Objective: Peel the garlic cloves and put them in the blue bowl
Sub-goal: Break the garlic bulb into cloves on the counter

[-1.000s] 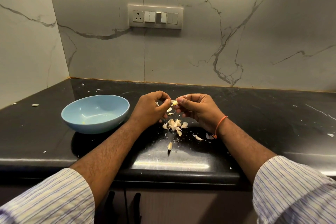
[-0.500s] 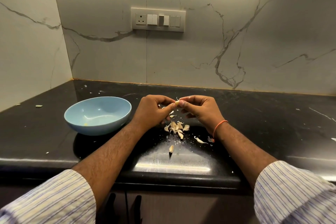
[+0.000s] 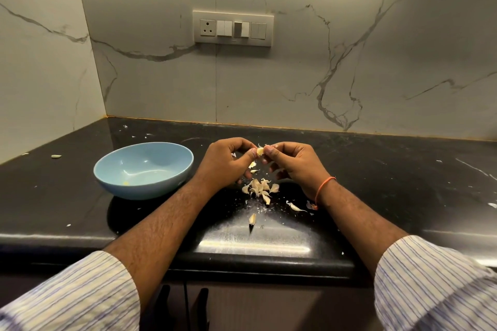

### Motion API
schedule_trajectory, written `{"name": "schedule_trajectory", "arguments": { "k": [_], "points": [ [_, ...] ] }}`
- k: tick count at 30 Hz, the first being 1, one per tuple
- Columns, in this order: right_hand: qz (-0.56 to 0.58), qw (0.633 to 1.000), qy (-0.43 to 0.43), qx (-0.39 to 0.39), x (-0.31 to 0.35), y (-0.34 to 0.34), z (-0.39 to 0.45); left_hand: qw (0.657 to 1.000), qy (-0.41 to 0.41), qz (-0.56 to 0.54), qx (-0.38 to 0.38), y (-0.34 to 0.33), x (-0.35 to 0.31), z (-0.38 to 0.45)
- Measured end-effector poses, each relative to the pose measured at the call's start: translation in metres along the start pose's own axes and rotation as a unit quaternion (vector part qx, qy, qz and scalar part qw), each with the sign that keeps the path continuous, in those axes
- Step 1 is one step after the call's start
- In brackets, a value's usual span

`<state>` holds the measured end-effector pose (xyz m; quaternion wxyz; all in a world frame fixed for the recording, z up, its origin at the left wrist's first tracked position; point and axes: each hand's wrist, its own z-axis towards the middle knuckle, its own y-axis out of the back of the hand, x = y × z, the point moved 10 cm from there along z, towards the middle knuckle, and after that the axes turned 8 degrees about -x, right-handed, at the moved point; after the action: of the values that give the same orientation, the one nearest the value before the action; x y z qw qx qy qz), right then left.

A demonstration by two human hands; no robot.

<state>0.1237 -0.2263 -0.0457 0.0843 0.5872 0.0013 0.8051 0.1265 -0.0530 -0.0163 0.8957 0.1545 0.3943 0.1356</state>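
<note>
Both hands pinch one clove (image 3: 259, 152) between them: the left hand (image 3: 224, 162) by thumb and forefinger, the right hand (image 3: 294, 162) at its fingertips. It hangs above the peels (image 3: 259, 187), right of the bowl (image 3: 144, 169).

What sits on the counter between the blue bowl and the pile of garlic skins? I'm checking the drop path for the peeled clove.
In the head view, only the left hand and its forearm lie between the blue bowl and the garlic skins.
</note>
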Motion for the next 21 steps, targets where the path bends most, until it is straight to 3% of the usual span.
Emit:
{"name": "schedule_trajectory", "arguments": {
  "k": [7,14,21],
  "points": [
    [0.017,0.999,0.018,0.047,0.006,-0.009,-0.004,0.999,0.029,0.025,-0.026,0.003,0.010,0.002],
    [-0.002,0.999,0.034,-0.032,0.006,0.006,0.002,0.998,0.055,-0.022,-0.001,0.001,0.012,0.000],
    [-0.028,0.998,0.049,-0.042,0.008,0.008,0.001,0.996,0.076,-0.038,-0.001,0.001,0.016,0.000]
  ]
}}
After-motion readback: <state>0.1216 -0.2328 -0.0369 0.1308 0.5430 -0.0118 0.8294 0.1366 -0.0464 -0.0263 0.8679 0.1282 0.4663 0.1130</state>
